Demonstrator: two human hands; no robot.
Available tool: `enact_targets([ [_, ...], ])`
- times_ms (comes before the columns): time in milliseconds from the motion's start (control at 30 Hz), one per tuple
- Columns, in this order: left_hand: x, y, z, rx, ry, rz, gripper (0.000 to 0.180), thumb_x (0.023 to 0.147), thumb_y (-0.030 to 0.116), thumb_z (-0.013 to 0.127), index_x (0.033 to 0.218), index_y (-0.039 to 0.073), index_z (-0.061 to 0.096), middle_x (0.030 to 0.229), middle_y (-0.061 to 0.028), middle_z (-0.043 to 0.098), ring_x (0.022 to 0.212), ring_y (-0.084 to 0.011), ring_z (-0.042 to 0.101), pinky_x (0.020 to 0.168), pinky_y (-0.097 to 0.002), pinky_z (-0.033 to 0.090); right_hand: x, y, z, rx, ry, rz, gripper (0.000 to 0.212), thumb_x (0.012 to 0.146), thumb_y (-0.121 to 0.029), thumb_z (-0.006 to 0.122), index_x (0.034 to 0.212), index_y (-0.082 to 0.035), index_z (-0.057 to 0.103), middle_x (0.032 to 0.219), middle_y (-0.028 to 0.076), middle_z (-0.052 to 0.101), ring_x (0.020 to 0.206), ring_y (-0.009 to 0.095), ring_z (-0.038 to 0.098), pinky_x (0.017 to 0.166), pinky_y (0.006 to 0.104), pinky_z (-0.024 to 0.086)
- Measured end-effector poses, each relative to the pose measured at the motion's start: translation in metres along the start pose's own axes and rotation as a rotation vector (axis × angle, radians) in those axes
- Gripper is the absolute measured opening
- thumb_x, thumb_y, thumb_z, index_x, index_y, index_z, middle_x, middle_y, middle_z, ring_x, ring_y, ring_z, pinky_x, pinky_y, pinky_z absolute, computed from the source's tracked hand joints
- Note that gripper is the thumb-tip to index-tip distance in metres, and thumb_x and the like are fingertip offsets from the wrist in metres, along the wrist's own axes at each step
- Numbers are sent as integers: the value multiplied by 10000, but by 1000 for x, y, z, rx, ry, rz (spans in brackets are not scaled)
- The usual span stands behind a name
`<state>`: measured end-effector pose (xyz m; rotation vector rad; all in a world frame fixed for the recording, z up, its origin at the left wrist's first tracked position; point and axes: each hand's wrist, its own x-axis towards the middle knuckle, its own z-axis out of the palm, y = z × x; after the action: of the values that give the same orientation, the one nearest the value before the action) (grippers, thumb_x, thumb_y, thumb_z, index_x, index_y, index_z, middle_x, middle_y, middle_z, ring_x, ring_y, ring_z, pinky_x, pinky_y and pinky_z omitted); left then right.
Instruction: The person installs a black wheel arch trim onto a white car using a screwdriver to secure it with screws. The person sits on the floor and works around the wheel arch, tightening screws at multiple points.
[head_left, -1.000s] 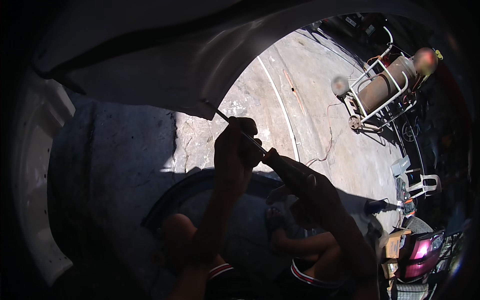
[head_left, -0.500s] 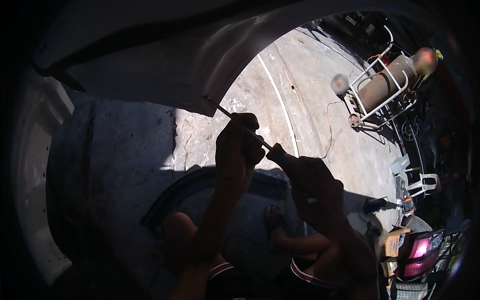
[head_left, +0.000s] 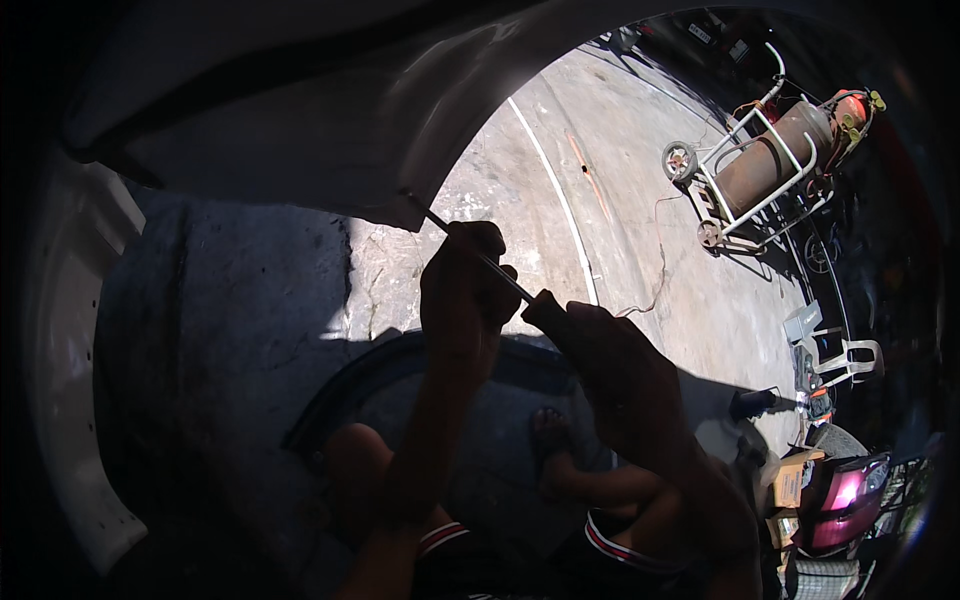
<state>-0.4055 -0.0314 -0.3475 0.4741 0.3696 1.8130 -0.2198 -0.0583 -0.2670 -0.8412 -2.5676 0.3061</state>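
Note:
A long screwdriver (head_left: 514,286) runs diagonally from my right hand up to the lower corner of a pale car body panel (head_left: 300,180), where its tip touches or nearly touches the edge. My left hand (head_left: 465,290) is closed around the shaft, partway between tip and handle. Lower and to the right, my right hand (head_left: 620,380) wraps the handle, whose front end sticks out past the fingers. Both hands are in deep shadow, so single fingers are hard to make out. Whatever fastener sits at the tip is too small to tell.
Beneath my hands a dark curved trim piece (head_left: 350,390) lies on the concrete floor (head_left: 260,280). Another pale panel (head_left: 70,360) stands at the left. At the right are a cart with gas cylinders (head_left: 765,165), a white plastic chair (head_left: 850,360), cardboard boxes (head_left: 793,480) and a magenta car part (head_left: 842,505).
Both hands and the screwdriver have shifted slightly left in view. My right hand has changed its hold on the handle, the fingers lying flatter along it. The tip stays at the panel corner.

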Motion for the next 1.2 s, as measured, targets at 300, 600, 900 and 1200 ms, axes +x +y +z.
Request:
enact_targets([
  [300,3,0,5,-20,-4,-48,398,1043,413,484,994,30,580,580,61,327,468,-45,298,444,-232,243,-3,-4,-8,-134,50,78,528,933,-179,653,1412,-33,486,1002,88,691,571,94,600,491,242,449],
  [600,9,-8,-1,-49,-37,-7,384,1047,396,476,980,30,573,568,64,311,464,-43,291,427,-229,222,7,-19,-15,711,-82,622,666,866,-154,729,1452,-31,438,1020,96,704,653,129,646,553,259,498],
  [900,4,-3,2,-4,80,22,371,1047,388,478,981,36,575,561,65,312,460,-49,290,427,-230,218,-1,-2,-13,920,-114,622,655,806,-27,751,1410,-62,501,1131,114,652,816,160,666,627,271,530],
  [1200,7,-3,-2,-25,30,-11,349,1041,382,502,991,43,569,553,62,309,458,-49,290,418,-224,227,-6,-18,-4,994,91,480,507,818,-66,758,1305,-106,622,1110,126,654,784,144,685,559,257,520],
])
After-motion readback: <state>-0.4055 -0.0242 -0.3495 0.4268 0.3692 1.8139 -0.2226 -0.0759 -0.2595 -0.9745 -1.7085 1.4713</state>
